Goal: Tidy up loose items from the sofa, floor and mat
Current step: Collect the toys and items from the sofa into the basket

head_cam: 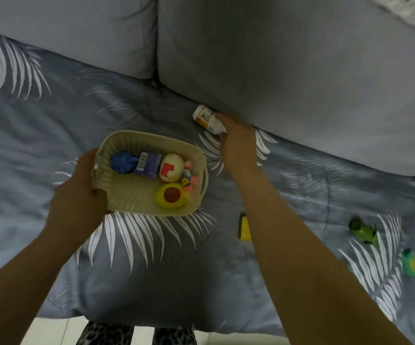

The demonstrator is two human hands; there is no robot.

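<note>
My left hand [77, 192] grips the near left corner of a cream plastic basket [124, 195] held over the sofa seat. Inside lie a blue toy [122, 161], a purple box [146, 164], a white ball with a red mark [171, 169], a yellow toy with a red spot [170, 195] and some small pink pieces. My right hand [236, 140] reaches to the foot of the back cushion and holds a white bottle with an orange label [205, 117], which lies on its side.
The seat is covered by a grey cloth with white feather print [52, 135]. On it lie a yellow and black block [244, 226], a dark green toy [363, 231] and a light green toy [411, 262]. Grey back cushions [301, 70] rise behind. White floor shows below.
</note>
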